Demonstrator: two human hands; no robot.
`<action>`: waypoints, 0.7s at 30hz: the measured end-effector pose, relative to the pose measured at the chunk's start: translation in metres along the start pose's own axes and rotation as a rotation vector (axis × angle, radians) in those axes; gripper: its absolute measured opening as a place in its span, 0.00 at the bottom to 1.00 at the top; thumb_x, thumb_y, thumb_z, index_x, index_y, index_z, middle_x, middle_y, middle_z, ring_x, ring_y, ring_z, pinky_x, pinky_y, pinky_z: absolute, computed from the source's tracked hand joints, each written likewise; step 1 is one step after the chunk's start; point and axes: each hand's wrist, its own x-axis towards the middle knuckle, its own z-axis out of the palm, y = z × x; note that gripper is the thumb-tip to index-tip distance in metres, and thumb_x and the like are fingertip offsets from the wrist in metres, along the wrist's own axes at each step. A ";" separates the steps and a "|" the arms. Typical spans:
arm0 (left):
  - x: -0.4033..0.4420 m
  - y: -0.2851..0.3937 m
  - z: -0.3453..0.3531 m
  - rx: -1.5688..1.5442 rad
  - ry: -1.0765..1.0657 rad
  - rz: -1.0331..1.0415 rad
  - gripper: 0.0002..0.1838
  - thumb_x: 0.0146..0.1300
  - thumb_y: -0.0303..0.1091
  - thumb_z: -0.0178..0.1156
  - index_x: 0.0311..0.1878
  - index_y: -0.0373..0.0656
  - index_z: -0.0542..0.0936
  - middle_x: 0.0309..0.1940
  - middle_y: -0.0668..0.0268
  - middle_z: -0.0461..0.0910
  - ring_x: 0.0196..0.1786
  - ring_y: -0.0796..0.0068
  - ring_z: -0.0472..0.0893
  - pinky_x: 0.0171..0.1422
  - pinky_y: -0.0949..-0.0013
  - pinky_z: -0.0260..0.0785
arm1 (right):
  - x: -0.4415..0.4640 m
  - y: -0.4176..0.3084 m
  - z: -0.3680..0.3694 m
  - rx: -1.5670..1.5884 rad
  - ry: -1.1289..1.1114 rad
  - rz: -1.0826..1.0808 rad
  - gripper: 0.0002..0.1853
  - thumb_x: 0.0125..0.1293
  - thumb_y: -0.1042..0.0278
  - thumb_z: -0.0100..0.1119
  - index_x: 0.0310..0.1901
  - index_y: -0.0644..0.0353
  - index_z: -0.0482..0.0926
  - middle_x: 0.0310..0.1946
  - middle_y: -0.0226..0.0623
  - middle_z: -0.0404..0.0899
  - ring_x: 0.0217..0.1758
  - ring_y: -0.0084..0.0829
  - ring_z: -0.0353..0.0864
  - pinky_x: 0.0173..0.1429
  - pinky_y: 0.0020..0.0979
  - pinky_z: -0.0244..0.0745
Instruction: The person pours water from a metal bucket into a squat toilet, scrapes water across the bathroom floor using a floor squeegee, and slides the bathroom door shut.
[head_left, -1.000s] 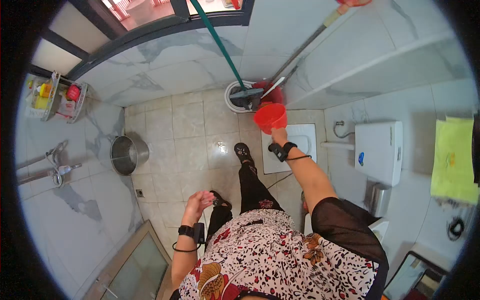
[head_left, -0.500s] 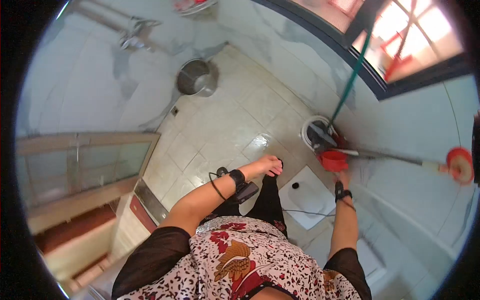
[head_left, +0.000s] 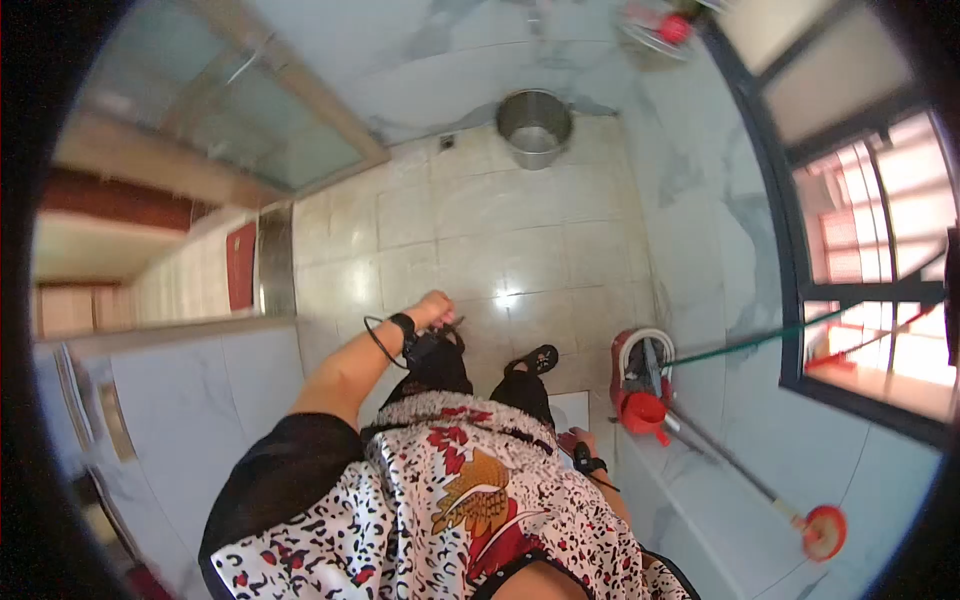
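My left hand (head_left: 433,308) hangs over the floor in front of my left leg, its fingers loosely bent, with no object visible in it. A black strap and a dark device with a looped cord sit at that wrist. Beside my right hip, my right hand (head_left: 577,438) is partly hidden by my patterned top; its visible fingers look apart and hold nothing I can see. It is near the white squat toilet (head_left: 570,406). To its right, a red dipper (head_left: 642,410) rests at a red container (head_left: 625,350) with a coiled white hose (head_left: 640,338).
A metal bucket (head_left: 535,130) stands by the far wall. A green pole (head_left: 760,345) leans toward the window (head_left: 880,200). A plunger (head_left: 822,532) with a long handle slants along the right wall. A glass-panelled door (head_left: 260,110) and doorway are at left.
My view has turned left toward the doorway. My right hand has come away from the red dipper and back to my side. My left hand has swung left with my body.
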 end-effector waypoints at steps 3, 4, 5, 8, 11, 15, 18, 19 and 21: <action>-0.039 -0.032 -0.072 -0.182 0.111 -0.064 0.09 0.54 0.32 0.50 0.32 0.37 0.74 0.25 0.62 0.76 0.24 0.71 0.77 0.24 0.68 0.68 | -0.061 -0.020 0.058 -0.447 -0.170 -0.297 0.08 0.59 0.70 0.43 0.33 0.69 0.65 0.25 0.50 0.72 0.26 0.45 0.74 0.31 0.44 0.71; -0.046 -0.051 -0.092 -0.210 0.103 -0.073 0.09 0.55 0.34 0.50 0.32 0.38 0.74 0.25 0.62 0.76 0.25 0.72 0.77 0.25 0.68 0.68 | -0.027 -0.021 0.038 -0.713 -0.357 -0.565 0.09 0.59 0.70 0.43 0.33 0.69 0.66 0.26 0.50 0.71 0.29 0.45 0.74 0.33 0.44 0.71; -0.049 -0.072 -0.113 -0.235 0.099 -0.076 0.10 0.55 0.35 0.50 0.31 0.38 0.74 0.26 0.62 0.76 0.26 0.72 0.77 0.26 0.68 0.69 | -0.045 -0.033 0.069 -0.420 -0.287 -0.292 0.10 0.59 0.69 0.42 0.35 0.69 0.66 0.31 0.51 0.71 0.35 0.46 0.73 0.38 0.43 0.71; -0.066 -0.122 -0.173 -0.345 0.135 -0.085 0.09 0.55 0.35 0.50 0.30 0.38 0.73 0.25 0.62 0.76 0.26 0.71 0.77 0.26 0.68 0.69 | -0.011 -0.062 0.118 0.053 -0.076 0.034 0.13 0.60 0.66 0.40 0.38 0.69 0.66 0.38 0.52 0.69 0.42 0.48 0.70 0.43 0.41 0.68; -0.080 -0.178 -0.212 -0.496 0.193 -0.070 0.10 0.53 0.36 0.51 0.27 0.38 0.73 0.24 0.62 0.75 0.26 0.70 0.77 0.26 0.66 0.69 | -0.026 -0.070 0.192 -0.227 -0.045 -0.079 0.15 0.59 0.65 0.40 0.41 0.69 0.66 0.37 0.53 0.70 0.39 0.49 0.71 0.42 0.40 0.68; -0.102 -0.226 -0.254 -0.669 0.273 -0.069 0.11 0.54 0.37 0.52 0.26 0.38 0.73 0.24 0.62 0.76 0.27 0.70 0.77 0.28 0.66 0.69 | -0.080 -0.066 0.328 -1.217 -0.065 -0.529 0.15 0.58 0.64 0.48 0.41 0.67 0.73 0.29 0.43 0.76 0.34 0.40 0.76 0.38 0.37 0.70; -0.113 -0.242 -0.268 -0.760 0.322 -0.120 0.11 0.55 0.37 0.51 0.26 0.37 0.74 0.26 0.61 0.76 0.29 0.70 0.78 0.29 0.66 0.70 | -0.092 -0.067 0.401 -1.680 -0.207 -0.823 0.10 0.54 0.66 0.52 0.29 0.65 0.78 0.19 0.39 0.76 0.22 0.36 0.76 0.24 0.32 0.69; -0.114 -0.248 -0.272 -0.788 0.335 -0.139 0.11 0.55 0.36 0.50 0.26 0.37 0.74 0.26 0.61 0.77 0.30 0.70 0.78 0.30 0.66 0.70 | -0.092 -0.073 0.424 -1.914 -0.234 -0.909 0.11 0.54 0.64 0.52 0.27 0.63 0.77 0.20 0.40 0.77 0.23 0.38 0.76 0.25 0.33 0.69; -0.117 -0.256 -0.277 -0.871 0.371 -0.112 0.11 0.56 0.35 0.49 0.29 0.36 0.74 0.28 0.60 0.77 0.33 0.67 0.79 0.32 0.64 0.71 | -0.091 -0.085 0.466 -2.380 -0.302 -1.081 0.13 0.54 0.59 0.51 0.23 0.60 0.76 0.22 0.42 0.77 0.26 0.42 0.77 0.25 0.36 0.68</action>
